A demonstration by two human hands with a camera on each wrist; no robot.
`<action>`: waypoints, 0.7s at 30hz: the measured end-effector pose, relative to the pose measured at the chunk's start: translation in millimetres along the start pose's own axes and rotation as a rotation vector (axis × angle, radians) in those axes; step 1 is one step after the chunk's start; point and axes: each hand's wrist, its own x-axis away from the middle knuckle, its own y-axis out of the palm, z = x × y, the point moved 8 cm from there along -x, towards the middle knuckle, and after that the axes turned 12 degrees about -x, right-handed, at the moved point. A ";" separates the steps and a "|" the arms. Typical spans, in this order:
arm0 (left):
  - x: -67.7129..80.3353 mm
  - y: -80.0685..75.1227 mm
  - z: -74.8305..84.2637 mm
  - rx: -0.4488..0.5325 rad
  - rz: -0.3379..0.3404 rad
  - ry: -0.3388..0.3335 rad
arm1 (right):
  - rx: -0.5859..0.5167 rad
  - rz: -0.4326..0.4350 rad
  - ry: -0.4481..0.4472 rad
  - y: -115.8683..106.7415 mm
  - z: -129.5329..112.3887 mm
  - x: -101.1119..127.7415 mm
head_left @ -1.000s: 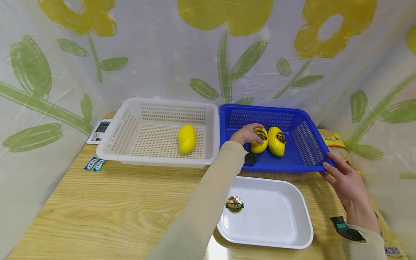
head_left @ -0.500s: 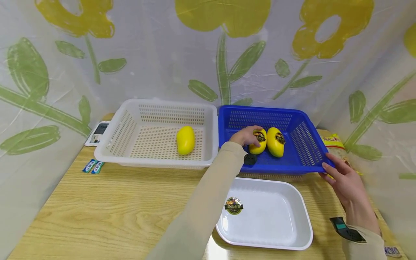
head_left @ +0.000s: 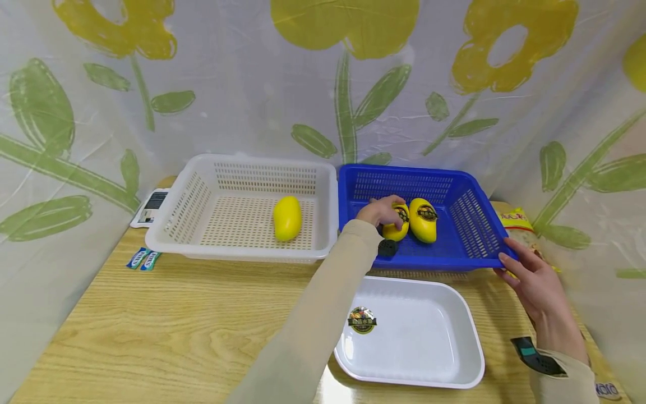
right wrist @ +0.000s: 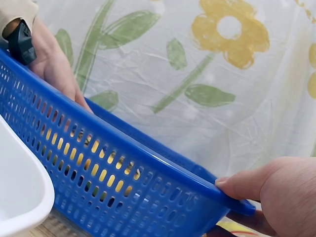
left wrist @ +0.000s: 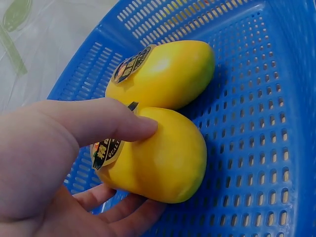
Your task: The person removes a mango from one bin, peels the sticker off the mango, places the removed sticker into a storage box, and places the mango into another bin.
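Note:
Two stickered yellow mangoes lie side by side in the blue basket [head_left: 474,224]. My left hand [head_left: 386,216] grips the left mango [head_left: 400,224]. In the left wrist view the thumb lies over that mango [left wrist: 168,163] and the fingers curl beneath it, while the second mango [left wrist: 168,74] touches it from behind. The second mango [head_left: 423,220] lies free. My right hand [head_left: 512,264] holds the basket's front right corner. In the right wrist view the thumb [right wrist: 237,185] sits on the blue rim [right wrist: 148,153] with the fingers under it.
A white basket [head_left: 202,196] to the left holds one plain mango [head_left: 287,217]. A white tray [head_left: 444,336] with a round sticker [head_left: 361,320] lies in front of the blue basket. Sachets [head_left: 143,259], a small device [head_left: 151,206] and a snack packet [head_left: 520,224] sit at the table's edges.
My left hand has closed further round the left mango, and both mangoes have shifted slightly left. The right hand has stayed on the basket's corner.

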 end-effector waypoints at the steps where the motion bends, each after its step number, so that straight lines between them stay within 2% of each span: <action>1: 0.1 0.4 0.4 -0.009 -0.006 0.004 | 0.001 0.002 0.000 -0.1 0.0 0.0; 9: 4.6 3.5 3.4 -0.048 -0.061 0.074 | 0.011 -0.003 0.005 -0.2 0.1 -0.6; 21: 9.3 -4.7 2.3 -0.005 -0.007 0.059 | -0.016 -0.021 -0.002 0.0 -0.4 -0.3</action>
